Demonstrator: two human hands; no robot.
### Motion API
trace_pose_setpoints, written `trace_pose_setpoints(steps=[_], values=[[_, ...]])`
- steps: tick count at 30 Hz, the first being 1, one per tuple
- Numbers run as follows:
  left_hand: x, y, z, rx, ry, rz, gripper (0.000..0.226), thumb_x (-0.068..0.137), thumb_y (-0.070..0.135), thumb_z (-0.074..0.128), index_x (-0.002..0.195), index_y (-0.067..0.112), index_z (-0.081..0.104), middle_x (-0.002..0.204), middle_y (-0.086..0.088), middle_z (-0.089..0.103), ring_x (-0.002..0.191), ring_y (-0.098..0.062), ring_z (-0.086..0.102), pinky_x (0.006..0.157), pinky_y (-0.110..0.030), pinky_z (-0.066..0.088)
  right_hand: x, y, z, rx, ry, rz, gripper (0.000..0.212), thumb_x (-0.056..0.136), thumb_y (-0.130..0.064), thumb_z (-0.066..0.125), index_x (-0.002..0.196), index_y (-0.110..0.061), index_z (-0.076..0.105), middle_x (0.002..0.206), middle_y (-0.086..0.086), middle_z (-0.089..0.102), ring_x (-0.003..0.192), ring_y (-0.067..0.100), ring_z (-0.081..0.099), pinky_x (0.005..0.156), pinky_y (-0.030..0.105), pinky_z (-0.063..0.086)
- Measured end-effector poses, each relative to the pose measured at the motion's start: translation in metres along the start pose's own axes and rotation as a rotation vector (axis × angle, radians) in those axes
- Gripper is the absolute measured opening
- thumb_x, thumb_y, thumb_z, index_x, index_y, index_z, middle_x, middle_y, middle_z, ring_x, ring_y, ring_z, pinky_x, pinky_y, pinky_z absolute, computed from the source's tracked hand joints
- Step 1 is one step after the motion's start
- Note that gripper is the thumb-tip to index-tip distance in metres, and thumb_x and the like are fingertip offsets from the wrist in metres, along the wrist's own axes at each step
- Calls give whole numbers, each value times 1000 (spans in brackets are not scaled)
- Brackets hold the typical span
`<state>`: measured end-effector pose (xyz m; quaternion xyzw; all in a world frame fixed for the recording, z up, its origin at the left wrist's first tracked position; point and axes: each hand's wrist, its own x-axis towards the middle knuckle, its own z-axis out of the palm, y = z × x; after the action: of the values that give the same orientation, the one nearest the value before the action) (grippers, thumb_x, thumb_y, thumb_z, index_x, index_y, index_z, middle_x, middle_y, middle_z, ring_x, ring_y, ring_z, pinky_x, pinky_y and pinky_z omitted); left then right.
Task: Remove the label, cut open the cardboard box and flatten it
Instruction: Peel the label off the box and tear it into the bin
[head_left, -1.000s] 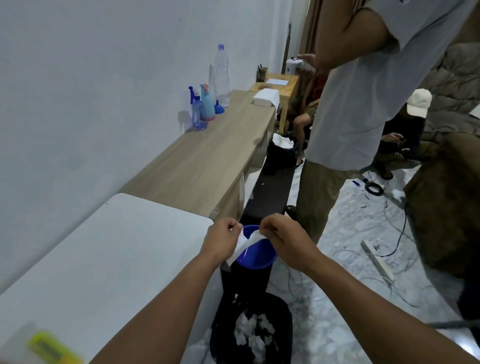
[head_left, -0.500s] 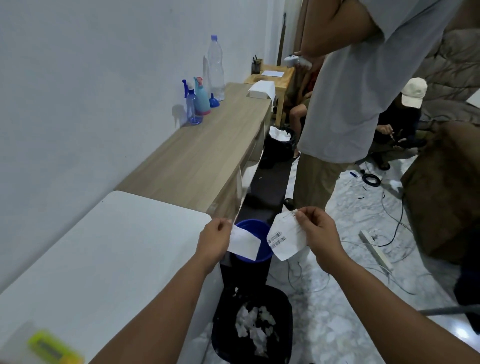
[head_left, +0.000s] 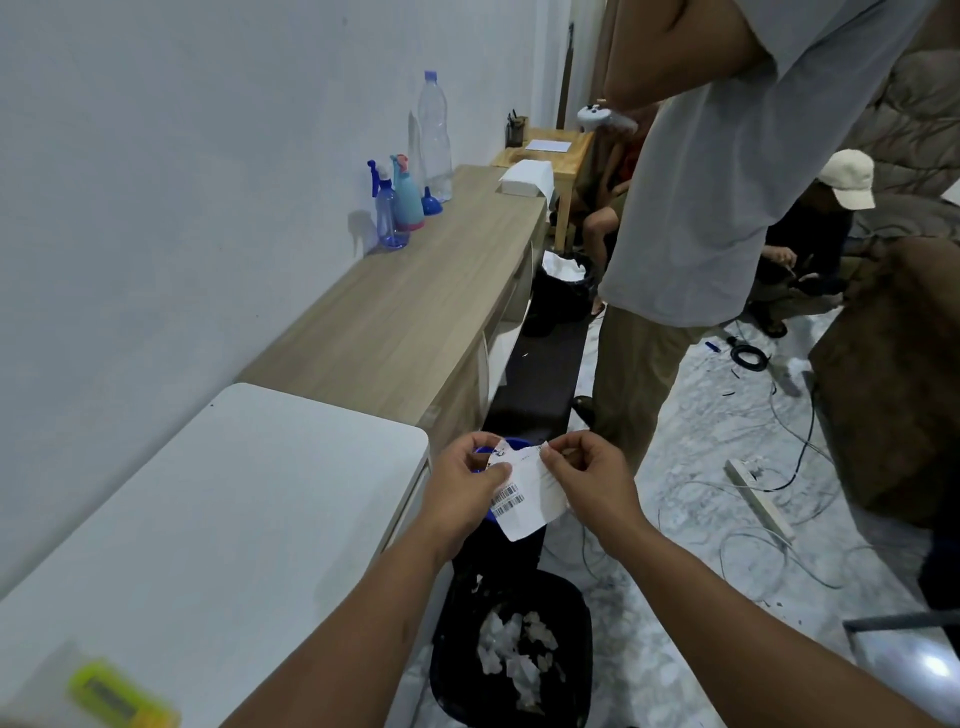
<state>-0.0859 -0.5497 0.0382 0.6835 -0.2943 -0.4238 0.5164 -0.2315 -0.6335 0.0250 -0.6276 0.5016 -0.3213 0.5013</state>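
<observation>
Both hands pinching one label (head_left: 527, 493) over the floor, w/ left hand (head_left: 462, 493) curled in, thumb + fingers closed on the label's left edge, and right hand (head_left: 589, 480) likewise closed, fingertips clamping the top right edge. Label hanging between them, white, slightly crumpled, barcodes showing near the left thumb, lower corner dangling free. Hovering right above a blue bucket (head_left: 511, 447), mostly hidden behind the hands & paper, so only a bit of rim peeking out. Sitting lower down, nearer the camera, a black bin (head_left: 457, 649) w/ white paper scraps (head_left: 514, 654) piled inside. Lying to the left, a white table (head_left: 208, 519), and at its near corner something yellow-green (head_left: 117, 693), too blurred to tell what. Running along the wall beyond it, a wood counter (head_left: 405, 322) carrying spray bottles (head_left: 395, 208), a tall water bottle (head_left: 434, 135) and a white paper stack (head_left: 527, 177) at the far end. Standing close on the right, a bystander (head_left: 717, 182) in a gray tee & khaki pants, holding a white controller (head_left: 597, 117). Crouching further back, someone in a cream cap (head_left: 849, 179). Trailing over the marble floor, cables (head_left: 779, 493) plus a power strip (head_left: 758, 499). No cardboard box in frame atm.
</observation>
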Motion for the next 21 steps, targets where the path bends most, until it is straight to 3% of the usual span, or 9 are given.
trace_pose_setpoints(steps=[4, 8, 12, 15, 18, 21], values=[[-1, 3, -4, 35, 31, 39, 20, 96, 11, 65, 112, 22, 59, 94, 10, 69, 70, -2, 72, 55, -15, 53, 0, 3, 1, -73, -58, 8, 10, 88, -28, 69, 95, -27, 63, 90, -1, 71, 80, 12, 68, 65, 31, 61], [-3, 3, -4, 120, 30, 69, 19, 97, 12, 63, 110, 25, 56, 90, 14, 66, 73, -1, 68, 56, -16, 55, 3, 3, 0, -234, -108, 73, 38, 86, -36, 70, 112, -28, 44, 86, -1, 64, 78, 13, 64, 64, 29, 53], [-6, 4, -4, 145, 23, 77, 20, 99, 14, 61, 111, 27, 54, 93, 14, 64, 79, -3, 67, 60, -18, 57, 9, 6, -2, -463, -139, 58, 47, 79, -49, 69, 116, -27, 49, 108, -5, 59, 97, 17, 60, 83, 37, 56], [-7, 2, -4, 152, 11, 81, 22, 98, 12, 61, 112, 28, 53, 97, 7, 67, 87, -10, 69, 74, -33, 62, 8, 3, -1, -402, -245, -34, 38, 85, -46, 66, 119, -31, 59, 116, -10, 61, 101, 9, 60, 87, 33, 56], [-8, -1, -2, 161, -8, 72, 22, 97, 12, 61, 115, 24, 55, 99, 2, 68, 89, -11, 69, 81, -39, 62, 6, 0, 1, -404, -324, -74, 17, 89, -41, 63, 102, -31, 68, 96, -11, 70, 84, 6, 66, 78, 39, 60], [-8, -7, -1, 166, -23, 29, 24, 94, 18, 65, 116, 20, 57, 103, -2, 69, 89, -14, 71, 78, -38, 63, 2, 2, 1, -406, -295, -98, 13, 88, -38, 65, 94, -28, 71, 87, -8, 71, 80, 8, 67, 76, 42, 59]])
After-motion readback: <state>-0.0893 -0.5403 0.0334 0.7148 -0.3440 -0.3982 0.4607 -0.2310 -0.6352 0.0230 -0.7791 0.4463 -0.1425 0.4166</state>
